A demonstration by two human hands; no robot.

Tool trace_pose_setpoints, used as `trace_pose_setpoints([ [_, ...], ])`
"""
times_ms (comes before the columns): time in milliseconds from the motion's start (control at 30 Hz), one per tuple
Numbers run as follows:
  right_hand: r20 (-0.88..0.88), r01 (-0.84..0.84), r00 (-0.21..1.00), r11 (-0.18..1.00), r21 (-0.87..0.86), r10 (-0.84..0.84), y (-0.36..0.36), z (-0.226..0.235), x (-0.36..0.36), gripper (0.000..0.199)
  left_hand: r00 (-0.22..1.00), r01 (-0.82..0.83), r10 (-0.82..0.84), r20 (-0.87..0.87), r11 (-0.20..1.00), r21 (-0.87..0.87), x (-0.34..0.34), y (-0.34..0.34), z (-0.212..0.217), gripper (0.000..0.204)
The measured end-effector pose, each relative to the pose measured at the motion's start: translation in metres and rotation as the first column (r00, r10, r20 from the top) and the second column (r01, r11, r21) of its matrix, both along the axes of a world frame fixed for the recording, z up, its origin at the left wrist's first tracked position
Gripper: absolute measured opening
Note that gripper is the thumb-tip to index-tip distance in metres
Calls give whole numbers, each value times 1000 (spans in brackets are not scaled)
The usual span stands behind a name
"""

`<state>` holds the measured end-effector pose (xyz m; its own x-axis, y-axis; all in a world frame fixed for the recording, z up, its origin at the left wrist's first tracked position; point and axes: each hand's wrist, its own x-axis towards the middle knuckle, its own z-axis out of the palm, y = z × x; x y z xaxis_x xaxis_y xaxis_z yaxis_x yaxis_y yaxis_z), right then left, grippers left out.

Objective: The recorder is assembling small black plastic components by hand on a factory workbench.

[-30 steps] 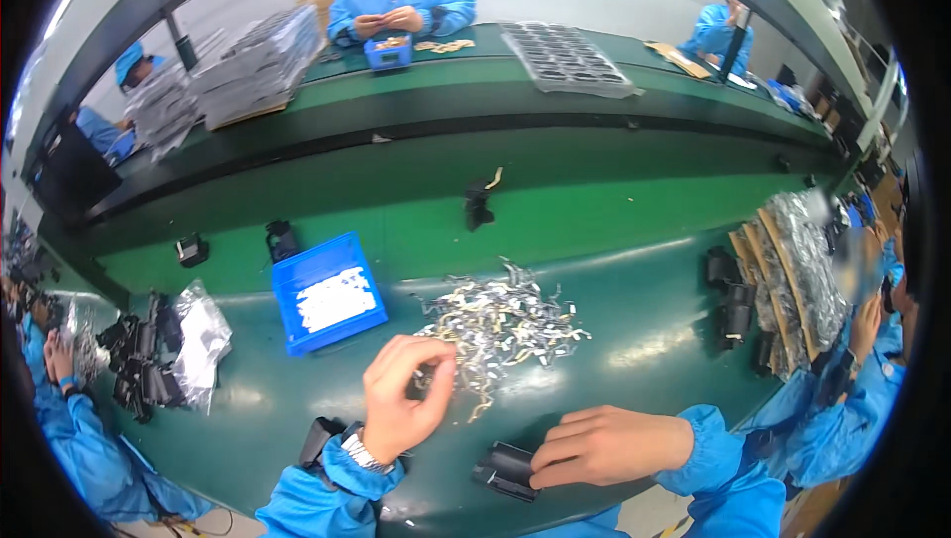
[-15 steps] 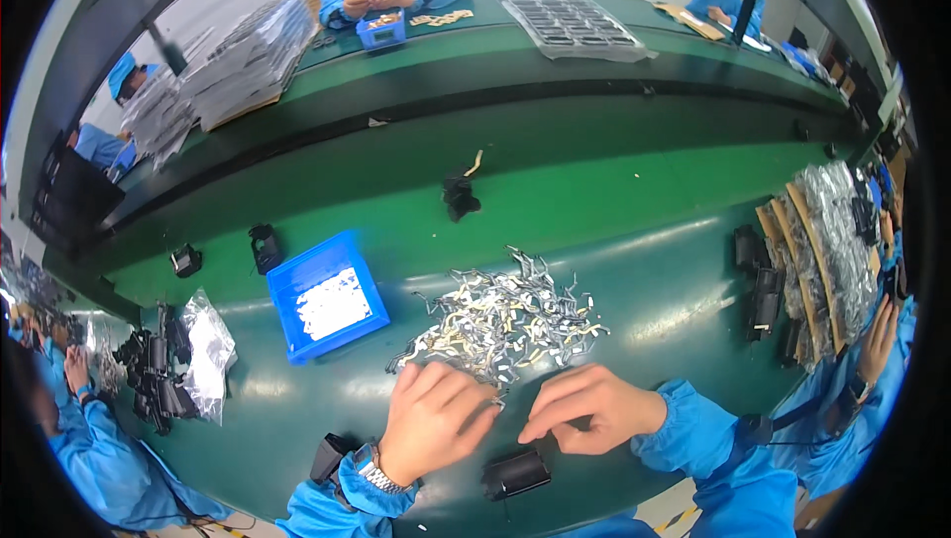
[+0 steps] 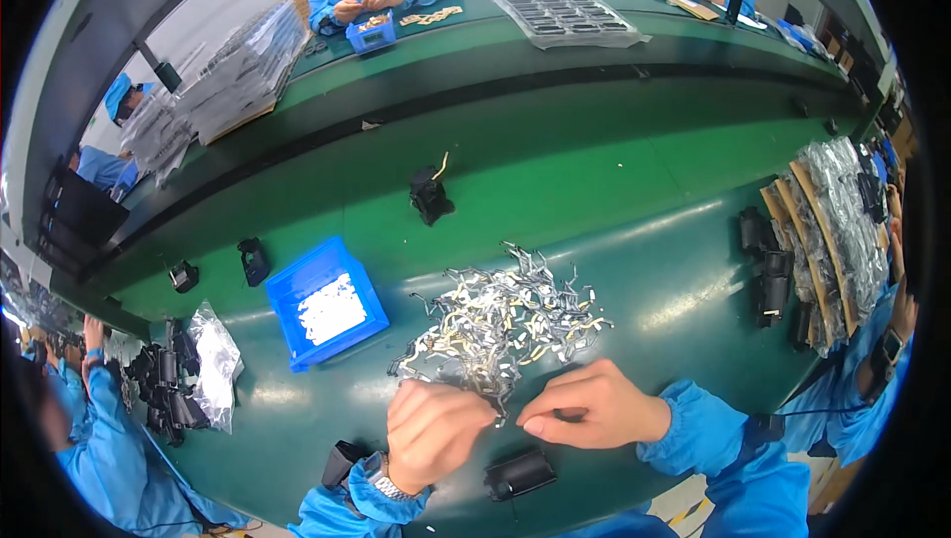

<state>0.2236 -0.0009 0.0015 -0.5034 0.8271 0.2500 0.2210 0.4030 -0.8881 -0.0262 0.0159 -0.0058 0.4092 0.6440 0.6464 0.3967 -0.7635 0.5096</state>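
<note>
A pile of short grey, white and cream wires with small connector ends (image 3: 505, 320) lies mid-table in front of me. My left hand (image 3: 436, 434) is closed at the near edge of the pile, its fingertips pinching a short wire (image 3: 500, 413). Just to the right, my right hand (image 3: 592, 407) has its thumb and index finger drawn together, tips close to that wire. What lies between those tips, if anything, is too small to make out. Below the hands rests a black plastic housing (image 3: 521, 476), untouched. Another black part (image 3: 344, 463) sits beside my left wrist.
A blue bin (image 3: 329, 305) of small white pieces stands left of the pile. Black parts (image 3: 166, 379) and a clear bag (image 3: 214, 365) lie farther left. Cardboard-and-plastic stacks (image 3: 827, 241) and black housings (image 3: 771, 266) are at right. Co-workers sit across and at both sides.
My left hand has turned and lowered slightly, its fingers more folded. My right hand's fingertips have drawn closer together and nearer the left. The view has shifted a little.
</note>
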Motion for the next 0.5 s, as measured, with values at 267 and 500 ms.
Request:
trace_pose_setpoints([
  [267, -200, 46, 975, 965, -258, -100, -6, -14, -11, 8, 996, 64, -55, -71, 988, 137, 2, -4, 0, 23],
  [500, -137, 144, 978, 982, -124, -160, -6, -16, -13, 10, 998, -27, 33, -59, 995, 101, 9, -7, 1, 23],
])
